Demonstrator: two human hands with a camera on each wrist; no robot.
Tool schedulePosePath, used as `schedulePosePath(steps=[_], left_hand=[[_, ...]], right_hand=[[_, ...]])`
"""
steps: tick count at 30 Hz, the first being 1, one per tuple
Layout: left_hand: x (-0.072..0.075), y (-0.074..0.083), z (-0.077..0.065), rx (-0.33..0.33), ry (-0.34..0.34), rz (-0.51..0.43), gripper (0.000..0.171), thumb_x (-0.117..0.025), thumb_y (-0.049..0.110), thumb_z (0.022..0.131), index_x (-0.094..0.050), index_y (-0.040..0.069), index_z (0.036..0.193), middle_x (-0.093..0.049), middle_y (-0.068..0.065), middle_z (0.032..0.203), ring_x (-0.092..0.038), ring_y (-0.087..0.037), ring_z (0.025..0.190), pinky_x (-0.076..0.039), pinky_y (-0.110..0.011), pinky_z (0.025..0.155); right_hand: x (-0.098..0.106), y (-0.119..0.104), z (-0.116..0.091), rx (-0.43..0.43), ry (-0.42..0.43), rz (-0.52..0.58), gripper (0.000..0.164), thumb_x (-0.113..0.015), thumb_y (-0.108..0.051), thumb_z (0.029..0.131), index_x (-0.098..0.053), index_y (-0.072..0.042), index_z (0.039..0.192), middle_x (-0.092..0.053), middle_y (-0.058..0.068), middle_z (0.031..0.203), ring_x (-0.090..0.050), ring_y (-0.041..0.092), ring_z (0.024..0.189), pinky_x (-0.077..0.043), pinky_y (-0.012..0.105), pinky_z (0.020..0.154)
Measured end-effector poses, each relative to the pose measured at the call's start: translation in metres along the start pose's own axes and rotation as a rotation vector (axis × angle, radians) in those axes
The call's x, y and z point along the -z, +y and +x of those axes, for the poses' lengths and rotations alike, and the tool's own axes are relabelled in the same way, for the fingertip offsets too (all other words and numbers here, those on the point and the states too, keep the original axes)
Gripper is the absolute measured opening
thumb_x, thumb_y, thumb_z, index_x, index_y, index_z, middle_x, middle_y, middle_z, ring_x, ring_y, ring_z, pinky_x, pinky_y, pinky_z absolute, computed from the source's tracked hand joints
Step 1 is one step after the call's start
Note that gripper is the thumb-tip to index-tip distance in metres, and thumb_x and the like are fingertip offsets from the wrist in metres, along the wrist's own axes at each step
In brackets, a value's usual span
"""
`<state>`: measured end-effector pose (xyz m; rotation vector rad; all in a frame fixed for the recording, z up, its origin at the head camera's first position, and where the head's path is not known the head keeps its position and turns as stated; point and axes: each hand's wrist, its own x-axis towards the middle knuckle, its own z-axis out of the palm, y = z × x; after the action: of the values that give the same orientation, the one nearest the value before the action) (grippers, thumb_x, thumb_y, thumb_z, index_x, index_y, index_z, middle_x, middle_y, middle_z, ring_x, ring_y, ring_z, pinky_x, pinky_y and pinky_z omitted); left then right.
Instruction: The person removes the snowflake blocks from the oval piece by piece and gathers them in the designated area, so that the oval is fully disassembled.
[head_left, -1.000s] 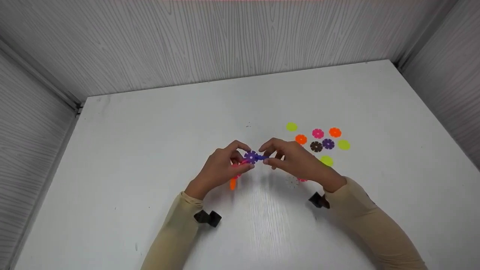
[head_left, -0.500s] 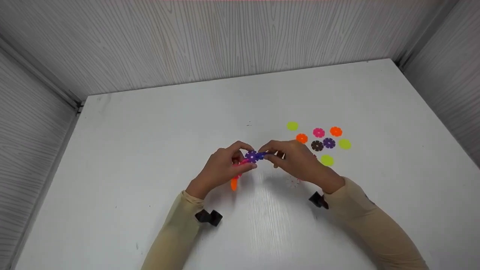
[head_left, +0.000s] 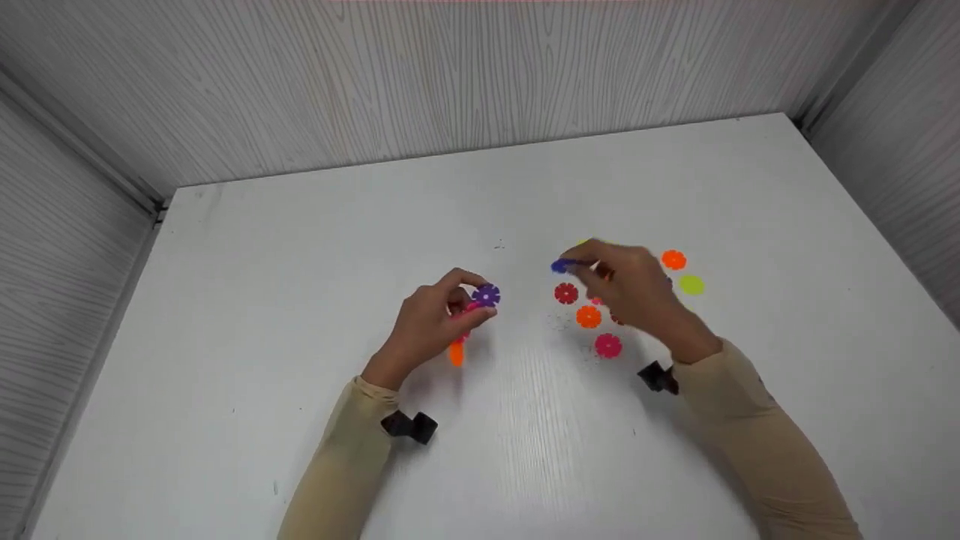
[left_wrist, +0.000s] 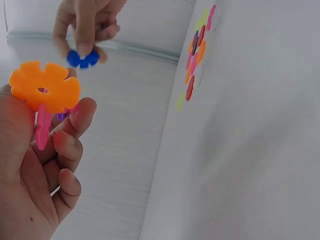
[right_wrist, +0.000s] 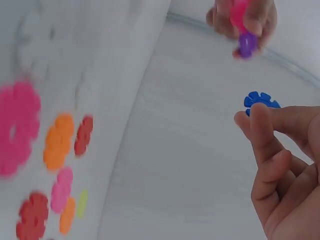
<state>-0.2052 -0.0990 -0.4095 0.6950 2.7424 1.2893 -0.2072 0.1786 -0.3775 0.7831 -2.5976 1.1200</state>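
My left hand (head_left: 431, 322) pinches a small chain of notched, flower-shaped plastic discs. A purple disc (head_left: 486, 295) is at its far end, between thumb and forefinger. Pink pieces follow, and an orange disc (left_wrist: 45, 86) is at the near end, joined to a pink disc (left_wrist: 43, 127) set at an angle. My right hand (head_left: 634, 289) pinches a blue notched disc (right_wrist: 261, 101) by its edge, held in the air apart from the purple one. Part of the blue disc is hidden by the fingertips.
Loose discs lie on the white table (head_left: 337, 247) below and around the right hand, including a dark red disc (head_left: 566, 293), an orange disc (head_left: 589, 316), a pink disc (head_left: 608, 346) and a yellow-green disc (head_left: 691, 285). Faint clear discs lie near them. Panels enclose the table.
The right hand has drawn away to the right and towards the back, taking the blue disc off from beside the purple one. Slightly leftward and back, the left hand has shifted with its chain.
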Motion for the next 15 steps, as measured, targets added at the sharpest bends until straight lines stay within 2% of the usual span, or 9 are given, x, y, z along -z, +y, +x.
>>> schedulePosePath(steps=[3, 6, 10, 15], left_hand=[[0.012, -0.012, -0.002, 0.084, 0.055, -0.037, 0.035, -0.073, 0.026, 0.086, -0.060, 0.014, 0.116, -0.065, -0.004, 0.070, -0.052, -0.010, 0.057, -0.036, -0.022, 0.052], [0.019, -0.019, -0.002, 0.141, 0.060, -0.075, 0.037, -0.073, 0.026, 0.086, -0.059, 0.016, 0.118, -0.063, -0.004, 0.071, -0.053, -0.013, 0.060, -0.037, -0.022, 0.053], [0.019, -0.020, 0.000, 0.139, 0.023, -0.081, 0.036, -0.071, 0.028, 0.088, -0.059, 0.019, 0.120, -0.060, -0.003, 0.074, -0.052, -0.015, 0.066, -0.038, -0.022, 0.054], [0.015, -0.020, 0.001, 0.114, -0.008, -0.076, 0.034, -0.070, 0.027, 0.089, -0.059, 0.021, 0.121, -0.054, -0.001, 0.073, -0.049, -0.014, 0.063, -0.037, -0.022, 0.055]], right_hand=[[0.027, 0.013, -0.002, -0.128, 0.080, 0.049, 0.016, -0.065, -0.008, 0.091, -0.069, -0.008, 0.106, -0.071, 0.007, 0.081, -0.058, 0.009, 0.056, -0.046, 0.015, 0.052], [0.049, 0.022, -0.003, -0.208, 0.109, 0.041, 0.018, -0.063, -0.013, 0.093, -0.068, -0.009, 0.110, -0.069, 0.006, 0.080, -0.057, 0.006, 0.057, -0.044, 0.015, 0.051], [0.067, 0.030, -0.004, -0.286, 0.086, 0.015, 0.023, -0.060, -0.017, 0.096, -0.066, -0.012, 0.117, -0.066, 0.000, 0.082, -0.055, 0.006, 0.061, -0.043, 0.016, 0.055], [0.076, 0.043, -0.007, -0.377, 0.010, 0.002, 0.027, -0.056, -0.015, 0.098, -0.062, -0.011, 0.124, -0.067, 0.011, 0.091, -0.055, 0.012, 0.066, -0.045, 0.016, 0.060]])
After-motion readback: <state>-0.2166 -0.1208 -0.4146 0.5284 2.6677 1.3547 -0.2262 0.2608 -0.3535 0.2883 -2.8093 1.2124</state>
